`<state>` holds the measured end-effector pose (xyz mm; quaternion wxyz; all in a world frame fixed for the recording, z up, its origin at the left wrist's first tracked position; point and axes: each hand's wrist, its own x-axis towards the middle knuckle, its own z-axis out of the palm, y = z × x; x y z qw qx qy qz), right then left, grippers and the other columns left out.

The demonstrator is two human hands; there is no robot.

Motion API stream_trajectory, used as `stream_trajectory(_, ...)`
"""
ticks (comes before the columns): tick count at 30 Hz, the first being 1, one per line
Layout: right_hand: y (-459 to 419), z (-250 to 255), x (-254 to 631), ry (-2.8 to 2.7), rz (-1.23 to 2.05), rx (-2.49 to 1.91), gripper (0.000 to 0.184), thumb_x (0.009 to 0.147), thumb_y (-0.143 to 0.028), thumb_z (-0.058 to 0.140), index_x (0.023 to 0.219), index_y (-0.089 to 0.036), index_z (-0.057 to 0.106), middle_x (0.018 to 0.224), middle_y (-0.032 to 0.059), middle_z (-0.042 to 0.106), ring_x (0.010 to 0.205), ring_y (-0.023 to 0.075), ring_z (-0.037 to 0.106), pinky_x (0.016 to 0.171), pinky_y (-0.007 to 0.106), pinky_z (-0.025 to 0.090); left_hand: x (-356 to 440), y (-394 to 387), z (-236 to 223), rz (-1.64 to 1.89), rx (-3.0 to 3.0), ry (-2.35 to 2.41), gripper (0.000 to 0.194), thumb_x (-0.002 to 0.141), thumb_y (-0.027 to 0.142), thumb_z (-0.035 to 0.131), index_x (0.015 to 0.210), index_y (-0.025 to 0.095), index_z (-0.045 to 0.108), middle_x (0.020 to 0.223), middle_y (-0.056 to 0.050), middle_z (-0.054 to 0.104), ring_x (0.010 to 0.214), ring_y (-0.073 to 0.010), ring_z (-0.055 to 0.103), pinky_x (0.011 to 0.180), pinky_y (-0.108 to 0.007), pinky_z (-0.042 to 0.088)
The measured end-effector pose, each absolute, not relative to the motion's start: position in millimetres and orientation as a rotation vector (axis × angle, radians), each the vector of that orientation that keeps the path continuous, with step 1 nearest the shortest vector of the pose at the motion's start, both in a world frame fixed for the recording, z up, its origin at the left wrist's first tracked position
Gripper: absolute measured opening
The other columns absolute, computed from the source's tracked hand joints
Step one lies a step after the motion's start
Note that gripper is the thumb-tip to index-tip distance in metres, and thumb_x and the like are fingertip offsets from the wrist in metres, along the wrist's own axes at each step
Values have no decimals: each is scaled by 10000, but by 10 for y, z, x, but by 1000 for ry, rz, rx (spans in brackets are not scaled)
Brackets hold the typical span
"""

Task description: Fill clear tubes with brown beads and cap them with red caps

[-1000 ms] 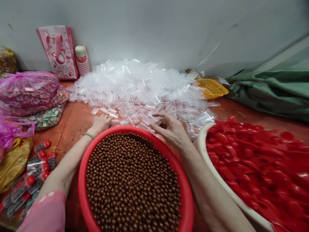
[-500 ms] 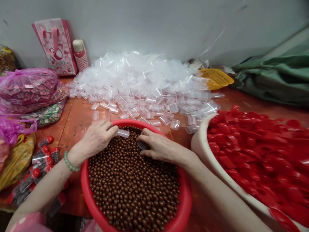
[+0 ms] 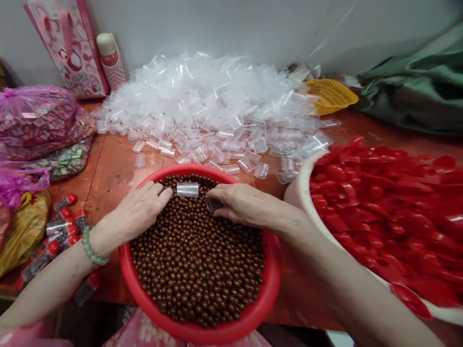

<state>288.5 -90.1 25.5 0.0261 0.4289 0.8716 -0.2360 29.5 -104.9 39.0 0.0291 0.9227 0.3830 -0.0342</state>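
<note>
Two bare hands, both over one round red plastic basin (image 3: 126,274), which I see filled with glossy brown balls (image 3: 198,265).

Right hand (image 3: 235,205): thumb and fingers closed around one short transparent plastic tube (image 3: 213,205), its round rim facing the left hand, low over the far part of the balls.

Left hand (image 3: 146,207): fingers curled over the basin's far left rim, thumb tip close above the balls; whether anything lies under the fingers, I cannot tell. On that wrist, one green beaded bracelet (image 3: 90,248).

Between the hands: one loose transparent cylinder (image 3: 187,189), lying on its side on the balls, just beside the left thumb and touching neither hand.

Beyond the basin, on the reddish-brown surface (image 3: 115,173): one large heap of transparent plastic tubes (image 3: 202,106), spread up to the grey wall (image 3: 231,24).

To the right: one white tub (image 3: 304,188) heaped with red plastic pieces (image 3: 390,231); behind it, one yellow perforated plastic basket (image 3: 331,96) and one dark green cloth (image 3: 415,96).

To the left: several red-capped transparent containers (image 3: 67,226), one purple translucent bag (image 3: 36,115) of small pieces, one pink-and-white patterned bag (image 3: 70,53), and one pink bottle with a cream cap (image 3: 111,62).
</note>
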Motion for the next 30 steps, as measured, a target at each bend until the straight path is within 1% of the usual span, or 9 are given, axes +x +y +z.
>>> stream_trajectory(3, -943, 306, 2829, 2567, -455, 1358, 119, 778, -83, 583, 839, -176, 624, 858, 73, 667, 778, 210, 649, 661, 293, 452, 299, -1125, 406, -176, 2876, 1222, 343, 921, 59, 329, 1210, 107, 509, 1115, -145, 601, 1084, -261, 566, 879, -402, 530)
stream_trajectory(5, -943, 320, 2807, 2583, -495, 1337, 90, 810, -124, 573, 880, -161, 615, 884, 87, 671, 826, 221, 648, 706, 302, 452, 296, -1163, 385, -135, 2844, 1193, 333, 916, 48, 338, 1183, 106, 529, 1125, -148, 602, 1098, -259, 566, 894, -406, 526)
stream_trajectory(9, -887, 258, 2845, 2696, -1015, 1514, 240, 852, -279, 578, 1070, -179, 575, 886, 37, 667, 769, 169, 624, 698, 275, 456, 279, -1184, 313, 322, 2610, 1125, 251, 933, 96, 381, 1089, 133, 574, 1079, -113, 633, 1017, -198, 603, 891, -355, 524)
stream_trajectory(12, -863, 143, 2900, 2526, -1437, 1781, 257, 827, -440, 591, 893, -192, 573, 721, -3, 631, 627, 147, 577, 576, 259, 431, 270, -1166, 266, 677, 2260, 1180, 268, 929, 157, 454, 1162, 141, 585, 1056, -89, 674, 978, -165, 632, 891, -320, 523)
stream_trajectory(14, -877, 71, 2926, 2410, -1510, 1930, 323, 800, -513, 603, 754, -202, 533, 640, -8, 610, 581, 149, 558, 538, 262, 409, 267, -1156, 243, 771, 2036, 1225, 302, 915, 170, 484, 1189, 145, 609, 1081, -84, 696, 984, -161, 649, 900, -313, 523)
stream_trajectory(16, -908, 27, 2947, 2432, -1412, 1963, 309, 811, -498, 605, 747, -201, 549, 643, -6, 618, 592, 153, 567, 561, 269, 415, 262, -1151, 224, 756, 1852, 1234, 285, 904, 189, 502, 1139, 135, 655, 1072, -82, 716, 956, -162, 671, 875, -303, 535)
stream_trajectory(19, -959, 22, 2974, 2570, -1131, 1844, 202, 883, -387, 558, 909, -199, 629, 756, 4, 661, 695, 164, 614, 669, 285, 448, 236, -1147, 194, 707, 1749, 1252, 264, 879, 210, 545, 1080, 108, 683, 1016, -85, 739, 875, -164, 694, 806, -288, 551)
stream_trajectory(25, -1043, 46, 2973, 2658, -397, 1635, 262, 934, -346, 509, 1041, -166, 666, 1078, 112, 631, 886, 228, 641, 725, 324, 480, 158, -1118, 99, 740, 2196, 1234, 197, 862, 154, 570, 1010, 116, 694, 970, -84, 738, 873, -168, 683, 808, -294, 529)
stream_trajectory(30, -1084, 39, 2961, 2723, -125, 1357, 314, 892, -250, 568, 1183, -145, 620, 1050, 125, 624, 918, 251, 611, 745, 342, 483, 162, -1125, 25, 634, 2360, 1186, 240, 874, 144, 562, 1096, 119, 649, 1003, -91, 708, 920, -180, 659, 827, -316, 534)
